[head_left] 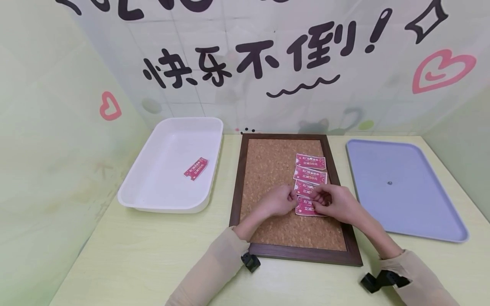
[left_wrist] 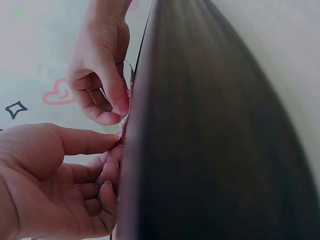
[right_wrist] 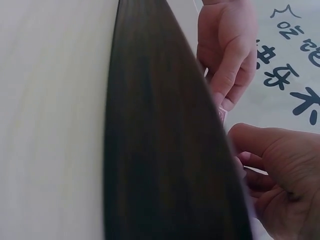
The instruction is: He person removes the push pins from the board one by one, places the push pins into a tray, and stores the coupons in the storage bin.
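Observation:
Four-sided pink paper coupons, several of them, form a column on the right side of a cork board with a dark wooden frame. The lowest coupon lies between both hands. My left hand pinches its left edge between thumb and finger; a small pink piece of that coupon shows at the fingertips in the right wrist view. On its right part, my right hand holds the coupon with curled fingers, covering its right end. Small shiny spots, like tack heads, show on the upper coupons.
A white tray at the left contains one pink coupon. To the right stands a shallow blue-grey tray with a small metallic round piece in it. A printed cloth wall closes off the back.

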A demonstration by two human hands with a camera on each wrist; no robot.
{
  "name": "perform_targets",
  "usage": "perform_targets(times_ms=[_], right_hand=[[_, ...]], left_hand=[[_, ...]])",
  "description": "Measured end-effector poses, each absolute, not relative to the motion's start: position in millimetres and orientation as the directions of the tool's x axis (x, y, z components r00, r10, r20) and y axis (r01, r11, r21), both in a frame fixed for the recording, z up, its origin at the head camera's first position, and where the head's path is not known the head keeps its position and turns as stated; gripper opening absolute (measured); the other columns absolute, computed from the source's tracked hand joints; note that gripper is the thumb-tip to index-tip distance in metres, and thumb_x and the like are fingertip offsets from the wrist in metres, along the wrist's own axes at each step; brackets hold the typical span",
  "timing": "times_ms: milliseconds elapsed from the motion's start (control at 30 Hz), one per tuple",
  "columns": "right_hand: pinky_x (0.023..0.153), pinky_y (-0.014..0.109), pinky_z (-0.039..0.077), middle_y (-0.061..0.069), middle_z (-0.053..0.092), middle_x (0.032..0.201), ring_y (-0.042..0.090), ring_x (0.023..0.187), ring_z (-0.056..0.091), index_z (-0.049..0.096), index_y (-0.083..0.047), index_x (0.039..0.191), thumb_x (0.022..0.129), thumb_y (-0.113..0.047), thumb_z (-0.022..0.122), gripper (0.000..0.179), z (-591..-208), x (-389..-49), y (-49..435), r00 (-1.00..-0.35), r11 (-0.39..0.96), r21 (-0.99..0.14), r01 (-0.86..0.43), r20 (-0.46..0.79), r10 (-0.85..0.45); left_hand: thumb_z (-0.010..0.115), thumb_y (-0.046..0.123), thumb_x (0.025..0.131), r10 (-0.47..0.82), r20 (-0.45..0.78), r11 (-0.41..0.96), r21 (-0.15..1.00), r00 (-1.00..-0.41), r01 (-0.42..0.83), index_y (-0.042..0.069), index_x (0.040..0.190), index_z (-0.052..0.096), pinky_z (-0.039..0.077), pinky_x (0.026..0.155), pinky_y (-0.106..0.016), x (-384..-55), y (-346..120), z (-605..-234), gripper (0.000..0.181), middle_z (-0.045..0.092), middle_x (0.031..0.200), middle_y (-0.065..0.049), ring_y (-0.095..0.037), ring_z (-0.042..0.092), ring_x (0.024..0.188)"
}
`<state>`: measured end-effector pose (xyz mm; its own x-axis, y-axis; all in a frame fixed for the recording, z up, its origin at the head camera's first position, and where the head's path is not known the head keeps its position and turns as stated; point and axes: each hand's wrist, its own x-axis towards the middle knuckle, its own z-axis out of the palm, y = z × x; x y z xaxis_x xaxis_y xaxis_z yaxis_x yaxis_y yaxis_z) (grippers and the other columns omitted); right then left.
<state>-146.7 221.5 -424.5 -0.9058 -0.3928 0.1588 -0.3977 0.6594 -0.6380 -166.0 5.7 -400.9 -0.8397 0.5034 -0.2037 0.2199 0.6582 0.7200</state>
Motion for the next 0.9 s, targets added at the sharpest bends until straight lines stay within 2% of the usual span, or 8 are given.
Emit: perform_targets(times_ms=[433,733,900], right_hand=[[0.065,0.025,0.055,0.003,0.069,0.087,0.011,0.073,0.063,0.070,-0.002,0.099,0.084,0.003,0.075,0.016,-417.8,-146.7,234.4,-0.923,0.605,-0.723,-0.334,0.119,-0.367],[0.068,0.023,0.055,0.006,0.069,0.091,0.009,0.077,0.063,0.068,0.002,0.101,0.082,0.009,0.073,0.021,-408.2,-147.0,243.2,-0.928,0.612,-0.708,-0.353,0.183,-0.324],[0.067,0.019,0.053,0.004,0.068,0.089,0.006,0.076,0.062,0.068,0.001,0.099,0.080,0.013,0.072,0.023,-404.6,-147.9,250.8,-0.901,0.591,-0.682,-0.430,0.279,-0.334]], left_hand=[[0.065,0.010,0.098,0.479,-0.215,0.655,0.733,-0.851,0.184,0.008,0.081,0.062,0.038,0.051,-0.021,-166.3,5.7,-403.5,0.017,0.056,0.071,0.001,-0.009,0.049,0.058],[0.065,0.011,0.099,0.475,-0.199,0.615,0.772,-0.857,0.162,0.007,0.081,0.063,0.039,0.053,-0.021,-165.7,-2.4,-397.2,0.018,0.056,0.071,0.001,-0.010,0.049,0.060],[0.064,0.014,0.100,0.465,-0.200,0.603,0.785,-0.862,0.143,0.007,0.087,0.066,0.040,0.055,-0.021,-166.5,-9.0,-391.0,0.015,0.058,0.074,0.000,-0.010,0.051,0.062]])
